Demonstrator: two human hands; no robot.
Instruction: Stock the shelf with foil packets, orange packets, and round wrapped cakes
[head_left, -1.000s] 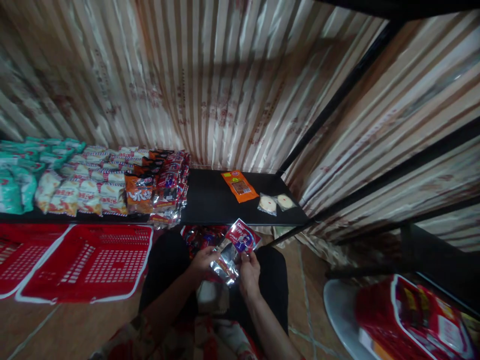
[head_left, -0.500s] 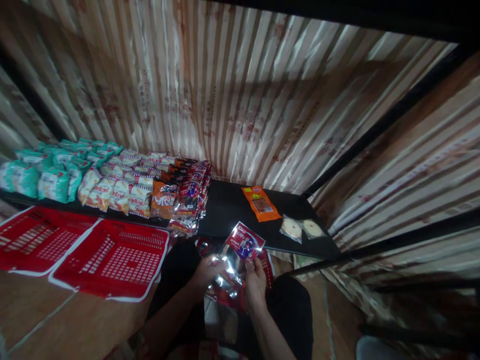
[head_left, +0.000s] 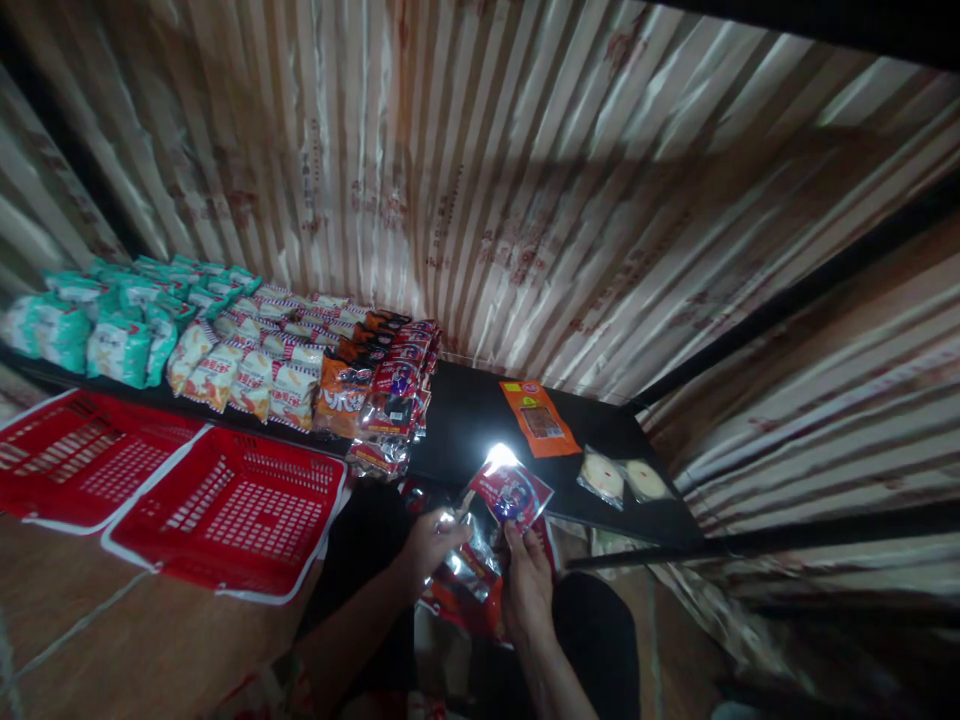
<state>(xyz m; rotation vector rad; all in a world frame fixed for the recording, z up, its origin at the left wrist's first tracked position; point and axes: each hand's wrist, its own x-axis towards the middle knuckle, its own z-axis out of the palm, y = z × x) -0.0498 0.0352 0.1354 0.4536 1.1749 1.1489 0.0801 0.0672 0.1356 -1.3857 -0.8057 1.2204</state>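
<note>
My right hand point(head_left: 529, 580) pinches a red snack packet point(head_left: 514, 497) with purple print by its lower edge, tilted up in front of the shelf. My left hand point(head_left: 433, 548) has its fingers closed at a shiny silvery snack packet point(head_left: 474, 568); its fingertips are partly lost in glare. Below both hands, more red and silvery packets lie in a red container between my knees, mostly hidden by my hands. On the shelf to the left stands a row of matching red packets point(head_left: 401, 385).
The black shelf point(head_left: 469, 415) also carries teal packets point(head_left: 120, 345), white-and-orange packets point(head_left: 247, 385), orange packets point(head_left: 341, 395), a flat orange pouch point(head_left: 540, 420) and two round wrapped cakes point(head_left: 602, 475). Red baskets point(head_left: 240, 510) sit on the tiled floor at left. A striped curtain point(head_left: 465, 200) hangs behind.
The view has shifted, so the shelf goods appear slightly farther right. The red packet in my right hand has tilted, and a bright glare now shows at its top edge.
</note>
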